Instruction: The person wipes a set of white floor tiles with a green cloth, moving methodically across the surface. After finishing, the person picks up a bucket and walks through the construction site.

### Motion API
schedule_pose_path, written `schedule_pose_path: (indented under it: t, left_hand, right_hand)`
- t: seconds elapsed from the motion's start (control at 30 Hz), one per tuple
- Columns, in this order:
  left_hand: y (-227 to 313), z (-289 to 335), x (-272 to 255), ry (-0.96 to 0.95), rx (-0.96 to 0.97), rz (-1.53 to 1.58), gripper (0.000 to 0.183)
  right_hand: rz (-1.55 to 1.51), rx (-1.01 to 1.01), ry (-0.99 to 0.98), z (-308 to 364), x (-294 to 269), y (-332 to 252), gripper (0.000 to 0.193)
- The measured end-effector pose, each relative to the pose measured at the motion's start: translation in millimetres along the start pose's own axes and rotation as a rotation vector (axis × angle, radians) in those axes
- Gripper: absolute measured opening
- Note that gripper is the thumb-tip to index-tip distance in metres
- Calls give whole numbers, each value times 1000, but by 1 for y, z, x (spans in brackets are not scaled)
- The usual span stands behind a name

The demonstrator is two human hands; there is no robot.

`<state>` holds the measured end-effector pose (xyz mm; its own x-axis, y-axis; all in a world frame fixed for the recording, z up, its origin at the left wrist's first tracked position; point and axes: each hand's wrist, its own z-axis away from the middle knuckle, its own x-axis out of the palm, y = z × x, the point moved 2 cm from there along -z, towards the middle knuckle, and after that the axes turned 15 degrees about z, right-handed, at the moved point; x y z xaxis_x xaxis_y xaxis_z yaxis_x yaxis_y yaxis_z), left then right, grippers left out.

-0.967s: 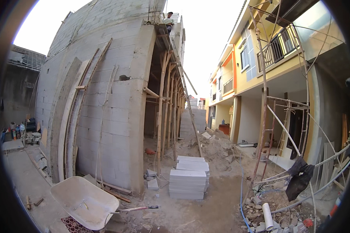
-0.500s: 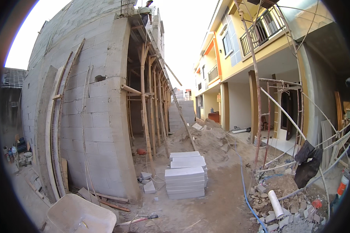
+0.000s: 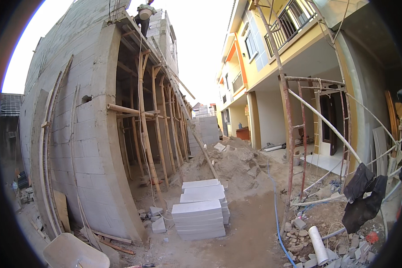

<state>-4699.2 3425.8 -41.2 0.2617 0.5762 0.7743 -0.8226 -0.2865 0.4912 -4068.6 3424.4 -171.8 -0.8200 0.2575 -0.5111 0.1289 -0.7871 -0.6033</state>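
Neither of my hands shows in the head view. Straight ahead on the dirt stand stacks of pale lightweight blocks, in rows one behind another. At the lower left edge is a wheelbarrow tray, dusty and pale, cut off by the frame. High on the block building, a person stands on the scaffold planks with a light-coloured bucket in front of the body.
Bamboo props line the left building. A sand heap lies behind the blocks. A blue hose runs along the ground. At right stand a metal scaffold, a black plastic sheet, rubble and a white pipe.
The view has shifted closer to the block stacks, and the wheelbarrow tray sits lower in the frame. Overhead, the person on the planks now shows a bucket in front of the body.
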Motion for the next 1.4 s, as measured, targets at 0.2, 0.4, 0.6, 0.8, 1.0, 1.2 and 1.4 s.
schedule_pose_path:
  t: [0.2,0.4,0.6,0.8,1.0,1.2,1.4]
  left_hand:
    - [-44,-58,3,53,67,42,68]
    - [-90,-155,51,246,-41,68,69]
    - [-211,-340,103,692,-270,-112,76]
    - [-294,-454,190,599,-245,-257,74]
    - [-343,-597,362,449,-301,-260,67]
    - [-428,-715,547,169,-245,-205,57]
    - [-461,-739,632,420,-213,-203,73]
  right_hand:
    - [9,92,15,-152,-6,8,25]
    - [-413,9,-150,-267,44,-17,25]
    - [-113,174,-16,-229,108,-23,30]
    - [-99,430,-71,-211,159,-98,30]
    - [-186,482,-11,-243,174,-183,31]
    - [-278,563,20,-331,192,-210,32]
    - [-517,567,-66,-479,219,-237,33]
